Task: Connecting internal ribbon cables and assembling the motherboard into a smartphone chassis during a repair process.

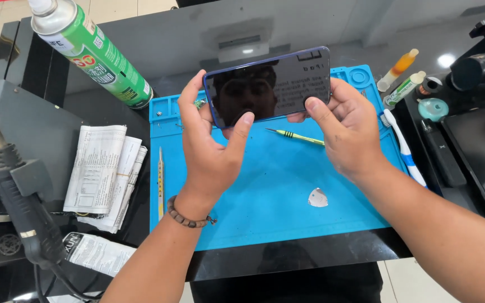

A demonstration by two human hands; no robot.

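Note:
A dark smartphone (279,84) with a blue rim is held sideways above a blue work mat (265,196), its glossy screen facing me. My left hand (209,146) grips its left end, thumb on the lower edge; a beaded bracelet sits on that wrist. My right hand (346,126) grips the right end, thumb pressed on the screen's lower right. Under the phone on the mat lie a yellow-green screwdriver (296,136) and a small grey triangular pick (318,197).
A green spray can (94,53) lies at the back left. Folded papers (105,174) and a hot-air gun handle (18,196) are at the left. Metal tweezers (160,182) lie on the mat's left edge. Small bottles (402,76), a white brush (404,148) and dark devices (478,157) sit on the right.

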